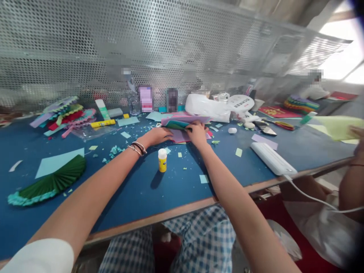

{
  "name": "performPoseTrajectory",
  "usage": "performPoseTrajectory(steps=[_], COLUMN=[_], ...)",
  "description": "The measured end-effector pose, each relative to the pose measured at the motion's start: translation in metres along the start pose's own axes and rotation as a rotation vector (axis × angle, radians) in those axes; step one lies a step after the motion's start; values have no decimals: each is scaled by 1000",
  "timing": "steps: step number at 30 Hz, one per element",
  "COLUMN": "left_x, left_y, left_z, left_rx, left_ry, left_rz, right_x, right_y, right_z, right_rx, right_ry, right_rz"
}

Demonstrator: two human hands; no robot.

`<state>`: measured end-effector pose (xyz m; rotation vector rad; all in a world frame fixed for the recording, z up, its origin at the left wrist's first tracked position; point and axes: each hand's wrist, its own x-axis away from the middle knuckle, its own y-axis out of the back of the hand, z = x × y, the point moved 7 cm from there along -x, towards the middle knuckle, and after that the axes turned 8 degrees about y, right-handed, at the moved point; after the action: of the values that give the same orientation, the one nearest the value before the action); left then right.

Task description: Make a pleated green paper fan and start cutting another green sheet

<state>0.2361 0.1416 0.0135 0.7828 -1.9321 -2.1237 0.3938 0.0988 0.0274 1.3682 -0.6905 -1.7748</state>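
A stack of coloured paper sheets, pink, green and purple, lies on the blue table before the white plastic bag. My left hand rests at the stack's left edge, its fingers stretched out. At the right side of the stack, my right hand has its fingers pinched on the green and purple paper. Nearer to me, between my forearms, a yellow glue stick with a white cap stands upright. The far edge of the stack touches other pink paper.
A green pleated fan lies at the left, below folded colourful strips. Behind stand two phones. To the right are a white plastic bag, a white power strip, scissors and another person's hand. Paper scraps are scattered about.
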Motion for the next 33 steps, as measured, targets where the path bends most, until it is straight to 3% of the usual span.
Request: performPoseTrajectory(steps=[5,10,12,18,21,24,33], left_x=[-15,-19,-15,-5,-6,-7,-6], left_y=[9,-9,-12,0,6,6,-7], left_z=[-5,0,7,3,9,19,38], left_rx=[-36,211,242,96,90,110,415], left_ry=[29,-19,-17,-72,117,340,510], left_rz=[-115,105,136,-105,-281,-345,-385], right_x=[-5,-3,-3,-2,-3,-3,-5], right_y=[0,-5,-5,-6,-5,-5,-9], right_z=[-2,-4,-3,-5,-6,-10,-18], right_rx=[34,52,61,56,39,22,-38], right_ry=[-27,-40,-39,-29,-2,-12,-84], right_rz=[-2,61,61,23,-54,-109,-98])
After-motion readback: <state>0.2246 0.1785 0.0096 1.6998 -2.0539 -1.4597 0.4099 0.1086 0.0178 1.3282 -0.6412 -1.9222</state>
